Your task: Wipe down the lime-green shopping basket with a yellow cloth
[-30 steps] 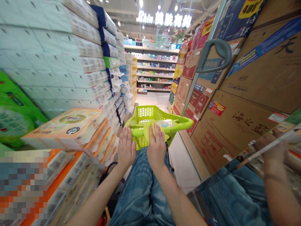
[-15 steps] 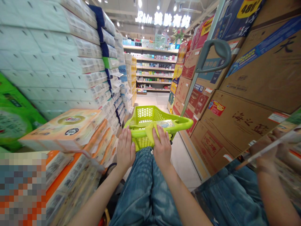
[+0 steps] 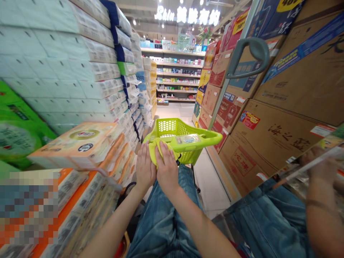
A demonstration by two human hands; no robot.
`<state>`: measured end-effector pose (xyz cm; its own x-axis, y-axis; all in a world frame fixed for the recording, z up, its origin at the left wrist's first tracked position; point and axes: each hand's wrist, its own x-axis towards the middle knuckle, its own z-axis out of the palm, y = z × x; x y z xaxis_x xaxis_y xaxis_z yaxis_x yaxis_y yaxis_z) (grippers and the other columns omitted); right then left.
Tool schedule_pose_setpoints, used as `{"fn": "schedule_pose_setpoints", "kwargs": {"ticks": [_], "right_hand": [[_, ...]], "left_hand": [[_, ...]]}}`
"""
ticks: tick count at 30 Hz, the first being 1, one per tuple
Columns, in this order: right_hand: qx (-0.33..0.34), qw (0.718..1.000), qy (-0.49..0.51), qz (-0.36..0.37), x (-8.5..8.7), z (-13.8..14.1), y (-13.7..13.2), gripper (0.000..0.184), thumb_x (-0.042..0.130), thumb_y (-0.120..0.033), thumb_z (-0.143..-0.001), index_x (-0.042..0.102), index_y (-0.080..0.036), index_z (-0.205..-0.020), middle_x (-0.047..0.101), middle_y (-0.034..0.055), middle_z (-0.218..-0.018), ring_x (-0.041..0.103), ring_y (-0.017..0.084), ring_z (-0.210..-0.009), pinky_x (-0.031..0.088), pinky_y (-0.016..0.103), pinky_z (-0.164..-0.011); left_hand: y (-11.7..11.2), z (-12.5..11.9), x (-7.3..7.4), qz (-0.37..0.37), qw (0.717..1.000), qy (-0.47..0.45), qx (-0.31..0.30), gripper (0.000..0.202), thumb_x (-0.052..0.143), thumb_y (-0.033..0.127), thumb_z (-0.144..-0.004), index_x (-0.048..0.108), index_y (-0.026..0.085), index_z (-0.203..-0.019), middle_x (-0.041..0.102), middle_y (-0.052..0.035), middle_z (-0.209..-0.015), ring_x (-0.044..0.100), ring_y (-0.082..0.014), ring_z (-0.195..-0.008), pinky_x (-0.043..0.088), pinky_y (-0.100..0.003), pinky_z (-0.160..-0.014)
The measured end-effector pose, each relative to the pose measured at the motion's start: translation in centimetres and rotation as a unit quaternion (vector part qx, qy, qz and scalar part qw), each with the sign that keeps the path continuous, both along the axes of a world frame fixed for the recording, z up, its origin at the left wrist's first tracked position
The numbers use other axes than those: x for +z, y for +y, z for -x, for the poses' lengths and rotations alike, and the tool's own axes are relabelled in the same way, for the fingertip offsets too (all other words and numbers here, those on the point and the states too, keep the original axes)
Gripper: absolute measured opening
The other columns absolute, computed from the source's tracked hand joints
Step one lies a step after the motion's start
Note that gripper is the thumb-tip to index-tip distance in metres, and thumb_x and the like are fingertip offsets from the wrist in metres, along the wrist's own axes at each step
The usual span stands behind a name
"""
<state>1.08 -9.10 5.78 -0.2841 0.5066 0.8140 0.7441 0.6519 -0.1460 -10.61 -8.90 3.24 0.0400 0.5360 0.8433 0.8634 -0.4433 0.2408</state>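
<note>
Lime-green plastic shopping basket (image 3: 172,130) stands at 12 o'clock in the head view, just beyond the person's knees, its mesh wall facing the camera and its bar-like handle (image 3: 200,140) running out toward 3 o'clock. A clear-wrapped packet (image 3: 188,139) lies against that bar. Both hands sit close together at the basket's near edge. The right hand (image 3: 167,166) is clenched, its fingers curled over a soft-looking lime-green flap (image 3: 153,152) and grasping it. The left hand (image 3: 145,163) is cupped against the flap's near side, though whether it truly grips cannot be told. The flap lies directly ahead of the hands, its long axis roughly crosswise, and the right hand is nearer the bar and packet.

Blue jeans (image 3: 163,215) fill 6 o'clock. White tissue packs (image 3: 67,61) rise in a tall stack at 10 o'clock, with orange-banded packs (image 3: 80,211) at 7 o'clock. Cardboard cartons (image 3: 274,143) wall off 3 o'clock, a mirror panel (image 3: 268,211) at 4 o'clock reflects the arm, and stocked shelves (image 3: 177,77) close the aisle at 12 o'clock
</note>
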Motion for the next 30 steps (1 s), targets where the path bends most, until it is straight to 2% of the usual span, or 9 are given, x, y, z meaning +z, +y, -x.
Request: {"fn": "schedule_pose_setpoints", "kwargs": {"ticks": [4,8,10,12,15,18,21,25,30], "right_hand": [[0.001,0.999,-0.029,-0.017,-0.2,-2.9,0.6,0.053,0.037,-0.007,-0.096,0.044,-0.018,-0.147,0.045,0.0104,-0.153,0.030,0.019,-0.148,0.033,0.041,-0.120],[-0.060,0.998,0.002,-0.003,0.2,-7.1,1.5,0.062,0.034,-0.002,-0.090,0.039,-0.017,-0.150,0.042,0.0140,-0.154,0.030,0.022,-0.148,0.032,0.048,-0.119],[-0.082,0.996,0.027,0.009,0.5,-8.0,1.6,0.064,0.033,-0.001,-0.089,0.037,-0.017,-0.151,0.039,0.0150,-0.156,0.029,0.024,-0.148,0.032,0.051,-0.119],[-0.089,0.995,0.045,0.018,0.7,-7.5,1.6,0.064,0.033,-0.002,-0.089,0.035,-0.017,-0.152,0.038,0.0153,-0.156,0.028,0.024,-0.149,0.032,0.053,-0.119],[-0.086,0.995,0.056,0.017,0.6,-4.8,1.0,0.061,0.034,-0.005,-0.092,0.036,-0.016,-0.152,0.039,0.0151,-0.156,0.026,0.024,-0.149,0.031,0.051,-0.119],[-0.058,0.997,0.037,0.019,0.3,-1.6,0.4,0.054,0.038,-0.011,-0.096,0.039,-0.016,-0.150,0.039,0.0133,-0.156,0.025,0.023,-0.150,0.030,0.048,-0.120],[-0.017,0.999,0.013,0.025,0.2,-0.2,0.1,0.051,0.041,-0.015,-0.098,0.041,-0.015,-0.149,0.039,0.0122,-0.157,0.026,0.021,-0.149,0.030,0.044,-0.121],[0.013,1.000,-0.026,0.009,0.2,-1.8,0.3,0.052,0.040,-0.011,-0.096,0.042,-0.017,-0.148,0.042,0.0104,-0.155,0.029,0.019,-0.148,0.031,0.041,-0.120],[-0.021,0.999,-0.037,-0.012,-0.1,-6.3,1.2,0.062,0.035,-0.002,-0.091,0.040,-0.020,-0.150,0.043,0.0108,-0.154,0.031,0.020,-0.147,0.032,0.044,-0.120]], "left_hand": [[-0.1,0.3,0.1,0.002,1.000,0.005,-0.003,0.061,0.029,0.024,-0.100,0.011,0.014,-0.158,0.027,-0.0178,-0.161,0.019,-0.0277,-0.151,0.023,-0.054,-0.120],[-0.2,0.1,0.3,0.004,1.000,0.006,-0.003,0.062,0.029,0.024,-0.100,0.010,0.015,-0.158,0.026,-0.0162,-0.161,0.020,-0.0278,-0.151,0.024,-0.054,-0.120],[-0.1,-0.2,0.3,0.004,1.000,-0.001,-0.006,0.061,0.028,0.024,-0.100,0.010,0.015,-0.158,0.025,-0.0159,-0.162,0.019,-0.0279,-0.151,0.022,-0.054,-0.121],[0.0,-0.4,0.2,0.002,1.000,-0.015,-0.009,0.061,0.028,0.024,-0.100,0.010,0.015,-0.158,0.024,-0.0161,-0.162,0.017,-0.0280,-0.152,0.021,-0.055,-0.121],[0.1,-0.5,-0.1,-0.005,1.000,-0.029,-0.010,0.061,0.028,0.026,-0.101,0.011,0.015,-0.158,0.024,-0.0165,-0.162,0.017,-0.0284,-0.152,0.021,-0.056,-0.121],[0.2,-0.4,-0.2,-0.011,1.000,-0.028,-0.009,0.060,0.028,0.027,-0.101,0.012,0.014,-0.158,0.024,-0.0170,-0.162,0.018,-0.0282,-0.151,0.022,-0.056,-0.120],[0.0,-0.2,0.1,-0.005,1.000,-0.019,-0.006,0.059,0.027,0.027,-0.101,0.014,0.012,-0.157,0.025,-0.0181,-0.161,0.018,-0.0274,-0.151,0.021,-0.054,-0.121],[-0.2,-0.1,0.3,0.004,1.000,-0.006,-0.003,0.060,0.027,0.026,-0.101,0.013,0.013,-0.157,0.026,-0.0178,-0.161,0.019,-0.0272,-0.151,0.023,-0.053,-0.121],[-0.3,-0.1,0.3,0.015,1.000,-0.002,-0.005,0.061,0.028,0.025,-0.101,0.009,0.015,-0.158,0.025,-0.0168,-0.162,0.019,-0.0280,-0.151,0.022,-0.055,-0.120]]}}
